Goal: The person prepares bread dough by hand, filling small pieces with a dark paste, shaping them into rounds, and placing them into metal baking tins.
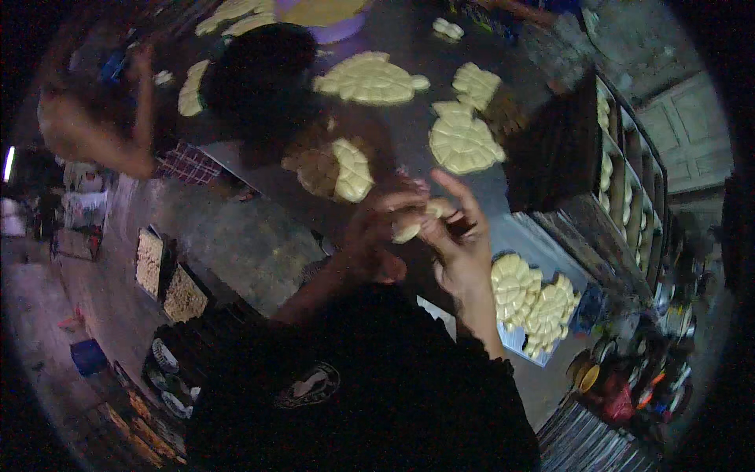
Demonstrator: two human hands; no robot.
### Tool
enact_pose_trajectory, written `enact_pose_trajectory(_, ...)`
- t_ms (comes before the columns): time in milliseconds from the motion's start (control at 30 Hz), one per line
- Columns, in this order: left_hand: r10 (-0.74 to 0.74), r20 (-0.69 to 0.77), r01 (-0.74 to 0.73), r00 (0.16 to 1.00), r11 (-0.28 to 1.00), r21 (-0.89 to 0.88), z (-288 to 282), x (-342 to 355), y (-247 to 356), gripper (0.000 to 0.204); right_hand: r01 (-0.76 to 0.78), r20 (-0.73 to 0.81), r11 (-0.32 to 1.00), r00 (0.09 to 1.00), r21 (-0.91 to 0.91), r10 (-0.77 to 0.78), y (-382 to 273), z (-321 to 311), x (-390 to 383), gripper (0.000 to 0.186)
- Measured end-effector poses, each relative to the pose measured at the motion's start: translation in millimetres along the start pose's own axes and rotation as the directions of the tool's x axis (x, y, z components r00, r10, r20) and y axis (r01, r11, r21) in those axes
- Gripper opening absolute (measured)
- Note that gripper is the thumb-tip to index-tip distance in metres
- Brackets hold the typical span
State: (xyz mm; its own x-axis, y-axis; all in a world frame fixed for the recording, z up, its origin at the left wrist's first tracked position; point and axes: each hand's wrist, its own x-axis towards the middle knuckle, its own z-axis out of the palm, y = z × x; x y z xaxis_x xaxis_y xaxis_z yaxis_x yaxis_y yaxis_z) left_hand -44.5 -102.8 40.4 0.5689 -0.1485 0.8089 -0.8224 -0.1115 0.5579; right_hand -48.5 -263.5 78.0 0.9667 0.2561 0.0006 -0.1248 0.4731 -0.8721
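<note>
Over the near edge of the dark table [393, 145], both my hands are together, working a small pale lump of dough [406, 232]. My left hand [385, 216] is closed around it, with its fingers partly in shadow. My right hand [460, 240] pinches at the dough with thumb and fingers, its index finger raised. Just beyond lie turtle-shaped flat doughs with scored shells: one right of centre [464, 140], a wide one farther back [370, 79]. A half-lit dough piece [352, 171] is nearer my left hand.
To the right, a metal tray [539, 358] carries shaped doughs [515, 287] beside a dark shelf rack [598, 149] holding more dough. A purple basin [342, 30] stands at the back. A dark rounded shape [259, 79] covers part of the table; another person's arm [102, 134] is at left.
</note>
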Motion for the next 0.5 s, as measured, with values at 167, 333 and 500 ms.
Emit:
enact_pose_trajectory(167, 0.266, -0.305, -0.331, 0.914, 0.925, -0.186, -43, -11, -48, 0.071, 0.018, 0.204, 0.976, 0.979, -0.216, 0.027, 30, 80, 35, 0.061)
enact_pose_trajectory(333, -0.2, -0.586, -0.056, 0.785, 0.919, -0.389, -87, -22, -69, 0.081, -0.052, 0.312, 0.964, 0.94, -0.261, 0.135, 79, 140, 101, 0.081)
enact_pose_trajectory(500, -0.646, -0.593, 0.171, 0.481, 0.733, -0.659, -167, -33, -95, 0.1, -0.267, 0.399, 0.889, 0.819, -0.372, 0.413, 83, 190, 188, 0.065)
